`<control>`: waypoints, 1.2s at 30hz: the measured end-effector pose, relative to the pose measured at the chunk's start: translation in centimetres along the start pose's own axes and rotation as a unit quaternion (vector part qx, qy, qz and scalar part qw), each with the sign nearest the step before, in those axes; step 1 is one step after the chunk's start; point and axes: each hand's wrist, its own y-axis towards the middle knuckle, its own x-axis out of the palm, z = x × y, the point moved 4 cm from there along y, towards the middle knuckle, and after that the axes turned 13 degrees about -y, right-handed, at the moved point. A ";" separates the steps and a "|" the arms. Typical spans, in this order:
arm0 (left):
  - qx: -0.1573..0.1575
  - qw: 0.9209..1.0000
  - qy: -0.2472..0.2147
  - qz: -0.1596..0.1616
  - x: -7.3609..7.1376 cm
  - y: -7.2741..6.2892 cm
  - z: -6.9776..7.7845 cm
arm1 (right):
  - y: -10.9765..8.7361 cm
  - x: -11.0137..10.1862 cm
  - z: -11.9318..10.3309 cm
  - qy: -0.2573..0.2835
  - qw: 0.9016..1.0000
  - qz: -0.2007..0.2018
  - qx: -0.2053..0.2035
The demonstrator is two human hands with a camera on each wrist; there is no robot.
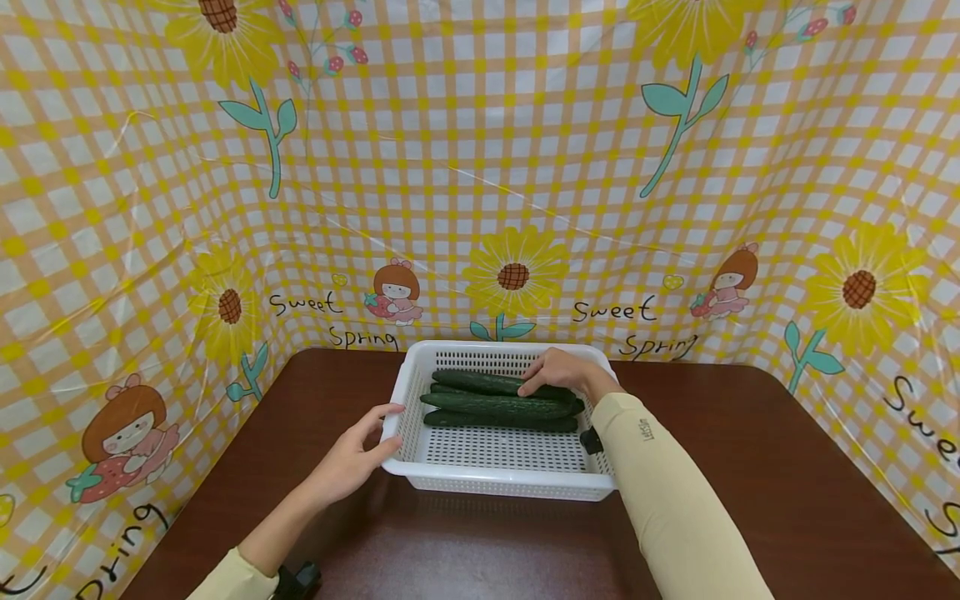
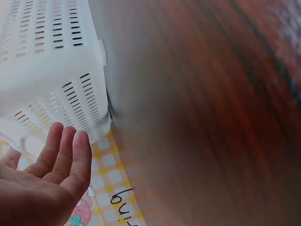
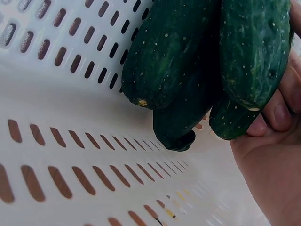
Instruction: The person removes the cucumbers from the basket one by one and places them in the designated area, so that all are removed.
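Note:
Several dark green cucumbers lie lengthwise in a white perforated plastic basket (image 1: 510, 477). My right hand (image 1: 558, 371) reaches over the basket's right side and grips the rearmost cucumber (image 1: 476, 382), thumb in front. In the right wrist view, curled fingers (image 3: 282, 113) show behind that cucumber (image 3: 256, 52), beside the blunt ends of the others (image 3: 164, 56). At the basket's left side, my left hand (image 1: 352, 457) touches the rim with thumb and forefinger. The left wrist view shows its other fingers (image 2: 80, 157) extended, loosely bent, along the outer wall (image 2: 70, 101).
The basket stands on a dark brown table (image 1: 712, 467), near its back edge. A yellow checked cloth (image 1: 480, 183) with sunflowers and lettering hangs close behind and along both sides. A black wrist device (image 1: 592, 441) on my right arm sits inside the basket's right rim.

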 end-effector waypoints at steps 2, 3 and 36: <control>0.003 1.000 0.002 -0.001 0.0 0.0 -0.1 | 0.0 -0.1 0.0 0.004 1.000 0.002 0.000; 0.005 1.000 0.004 -0.002 0.0 0.1 -0.1 | 0.0 -0.1 0.0 0.005 1.000 0.003 -0.001; 0.026 0.998 -0.065 0.001 0.2 -0.8 -0.5 | -0.7 -1.1 -0.5 0.000 0.999 0.024 -0.031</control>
